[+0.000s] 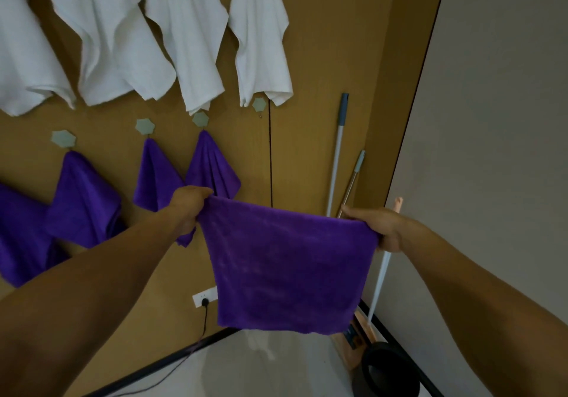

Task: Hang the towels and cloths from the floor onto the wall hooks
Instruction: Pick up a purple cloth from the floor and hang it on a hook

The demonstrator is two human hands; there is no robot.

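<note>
In mid frame, purple square cloth (285, 267) pinched between left hand (187, 209) and right hand (379, 227); bare green six-sided hook (259, 105) above, nearer left.

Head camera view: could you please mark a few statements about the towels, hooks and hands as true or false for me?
1. The left hand and right hand hold the purple cloth spread out by its top corners. True.
2. The rightmost hook in the lower row already carries a cloth. False: nothing hangs on it.
3. White towels hang above the lower row of hooks. True.
4. The two long handles lie flat on the floor. False: they lean upright against the wall.
5. The wall socket has nothing plugged in. False: a black plug sits in it.
</note>
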